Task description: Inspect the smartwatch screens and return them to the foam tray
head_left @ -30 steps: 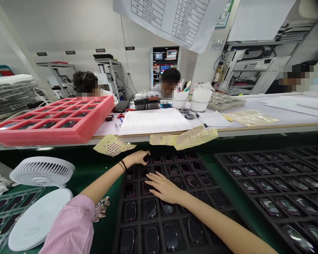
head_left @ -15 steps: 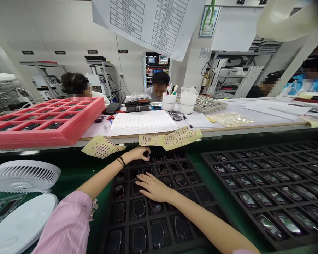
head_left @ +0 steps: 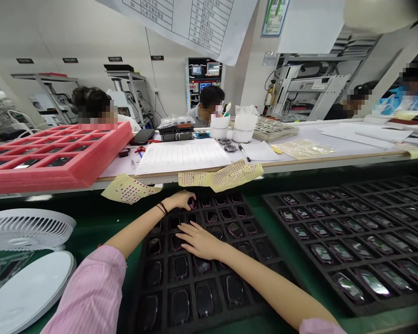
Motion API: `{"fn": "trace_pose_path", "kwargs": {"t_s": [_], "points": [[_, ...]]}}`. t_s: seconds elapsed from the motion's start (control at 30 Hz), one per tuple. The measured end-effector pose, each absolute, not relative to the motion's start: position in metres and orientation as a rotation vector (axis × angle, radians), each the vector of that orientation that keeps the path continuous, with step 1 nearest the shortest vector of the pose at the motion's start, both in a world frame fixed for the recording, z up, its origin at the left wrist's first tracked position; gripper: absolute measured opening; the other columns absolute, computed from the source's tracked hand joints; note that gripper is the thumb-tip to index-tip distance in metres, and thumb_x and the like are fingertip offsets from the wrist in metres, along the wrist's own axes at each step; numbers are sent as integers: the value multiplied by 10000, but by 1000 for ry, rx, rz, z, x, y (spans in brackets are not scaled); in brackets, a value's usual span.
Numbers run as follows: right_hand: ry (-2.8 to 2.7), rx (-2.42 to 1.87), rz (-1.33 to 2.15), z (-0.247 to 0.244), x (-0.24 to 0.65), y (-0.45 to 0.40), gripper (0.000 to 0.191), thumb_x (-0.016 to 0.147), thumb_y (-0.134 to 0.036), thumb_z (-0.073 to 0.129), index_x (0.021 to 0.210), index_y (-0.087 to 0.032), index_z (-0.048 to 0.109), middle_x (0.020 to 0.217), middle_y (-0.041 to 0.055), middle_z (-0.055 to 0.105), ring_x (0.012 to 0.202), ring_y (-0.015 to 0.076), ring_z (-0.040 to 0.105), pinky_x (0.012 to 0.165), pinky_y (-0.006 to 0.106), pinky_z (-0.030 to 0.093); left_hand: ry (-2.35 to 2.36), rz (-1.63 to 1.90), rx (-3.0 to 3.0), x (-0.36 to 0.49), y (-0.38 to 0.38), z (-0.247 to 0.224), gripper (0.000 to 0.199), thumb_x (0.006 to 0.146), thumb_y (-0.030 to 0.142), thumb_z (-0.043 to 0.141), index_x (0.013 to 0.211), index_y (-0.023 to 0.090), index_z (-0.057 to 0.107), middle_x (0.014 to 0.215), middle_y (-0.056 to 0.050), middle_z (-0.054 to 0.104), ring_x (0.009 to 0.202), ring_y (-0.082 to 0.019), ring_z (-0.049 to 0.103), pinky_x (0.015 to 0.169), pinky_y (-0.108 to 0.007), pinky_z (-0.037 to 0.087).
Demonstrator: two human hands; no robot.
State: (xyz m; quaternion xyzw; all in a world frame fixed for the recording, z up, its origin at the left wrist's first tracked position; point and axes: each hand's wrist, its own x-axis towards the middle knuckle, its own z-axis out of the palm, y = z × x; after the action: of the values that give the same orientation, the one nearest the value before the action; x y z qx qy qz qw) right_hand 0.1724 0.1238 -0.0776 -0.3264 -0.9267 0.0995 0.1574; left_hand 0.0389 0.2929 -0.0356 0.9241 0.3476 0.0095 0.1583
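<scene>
A black foam tray (head_left: 191,289) lies below me, its compartments holding dark glossy pieces with rounded corners and thin pinkish rims. At the tray's far edge, my left hand (head_left: 183,199) pinches one small dark piece (head_left: 191,202) between thumb and fingers, with two dark bands round the wrist. My right hand (head_left: 202,241) rests palm down over the middle of the tray, fingers spread and pointing left, nothing gripped. The compartments beneath its palm are hidden.
A second black tray (head_left: 304,253) with similar pieces lies to the right. At left sit a white fan (head_left: 29,229) and a round white disc (head_left: 31,292). Above runs a shelf edge (head_left: 296,168) bearing a red foam tray (head_left: 80,172), papers and cups. People sit beyond.
The view has shifted slightly, so the scene sits a little higher and further left. My left hand still pinches the piece at the far edge; my right hand stays spread over the tray.
</scene>
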Motion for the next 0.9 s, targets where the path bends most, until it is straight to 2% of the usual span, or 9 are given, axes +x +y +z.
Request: {"fn": "trace_pose_path", "kwargs": {"t_s": [0.2, 0.3, 0.47, 0.57, 0.67, 0.8, 0.9], "points": [[-2644, -934, 268, -79, 172, 123, 431, 989, -322, 361, 1358, -134, 482, 1471, 144, 402, 1395, 239, 302, 1160, 442, 211, 1043, 149, 2552, 29, 279, -43, 462, 688, 175, 680, 1146, 166, 616, 1194, -59, 651, 1062, -189, 604, 917, -239, 431], [-2634, -932, 259, -81, 172, 123, 426, 988, -320, 365, 1357, -143, 482, 1466, 145, 408, 1395, 234, 305, 1153, 450, 224, 1075, 140, 2537, 34, 279, -43, 443, 680, 175, 684, 1122, 175, 642, 1153, -50, 673, 1035, -198, 617, 893, -242, 441], [-2624, -918, 274, -81, 172, 124, 423, 985, -326, 373, 1347, -142, 492, 1457, 151, 420, 1392, 231, 311, 1151, 450, 223, 1156, 78, 2534, 52, 284, -41, 372, 618, 240, 738, 982, 179, 695, 967, -43, 705, 865, -225, 638, 734, -259, 466], [-2624, -920, 268, -80, 172, 123, 423, 983, -323, 378, 1341, -132, 499, 1452, 157, 426, 1388, 236, 317, 1149, 442, 230, 1187, 73, 2573, 58, 281, -39, 382, 565, 160, 738, 943, 179, 685, 903, -42, 694, 866, -237, 616, 738, -269, 444], [-2619, -917, 262, -80, 172, 123, 423, 986, -324, 372, 1344, -138, 496, 1452, 156, 427, 1388, 232, 317, 1147, 444, 233, 1192, 69, 2595, 58, 280, -32, 362, 558, 194, 754, 909, 184, 670, 865, -30, 681, 853, -230, 604, 741, -266, 430], [-2627, -914, 260, -81, 173, 123, 432, 989, -338, 357, 1358, -148, 479, 1465, 142, 411, 1390, 233, 312, 1151, 438, 228, 1202, 92, 2585, 59, 288, -16, 410, 610, 329, 751, 976, 177, 647, 951, -41, 674, 873, -227, 602, 719, -252, 428], [-2637, -912, 257, -80, 173, 123, 438, 992, -339, 347, 1360, -139, 475, 1468, 145, 406, 1388, 241, 312, 1154, 435, 218, 1142, 100, 2588, 74, 293, -11, 460, 661, 338, 718, 1083, 185, 618, 1064, -46, 663, 953, -227, 591, 761, -246, 429]]}}
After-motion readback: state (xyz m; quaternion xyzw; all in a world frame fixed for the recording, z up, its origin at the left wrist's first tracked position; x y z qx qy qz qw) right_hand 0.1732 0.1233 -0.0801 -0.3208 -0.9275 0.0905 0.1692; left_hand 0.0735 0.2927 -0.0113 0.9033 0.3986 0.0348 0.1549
